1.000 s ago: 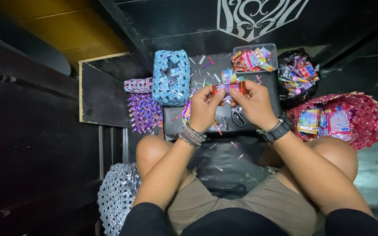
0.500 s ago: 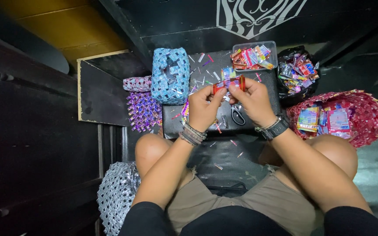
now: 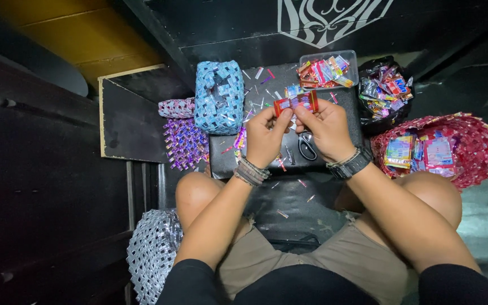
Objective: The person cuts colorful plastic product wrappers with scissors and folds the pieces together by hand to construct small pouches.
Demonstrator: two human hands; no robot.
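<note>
I have lifted the red wrapper strip (image 3: 296, 102) off the surface (image 3: 334, 141) toward its far edge, my left hand (image 3: 264, 137) and right hand (image 3: 326, 130) fingers pinched shut on its ends, so the folding goes on.

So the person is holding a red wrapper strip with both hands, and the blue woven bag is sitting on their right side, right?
Not quite. Both the left hand and the right hand do hold the red wrapper strip, but the blue woven bag sits on their left side, as the head view shows.
</note>
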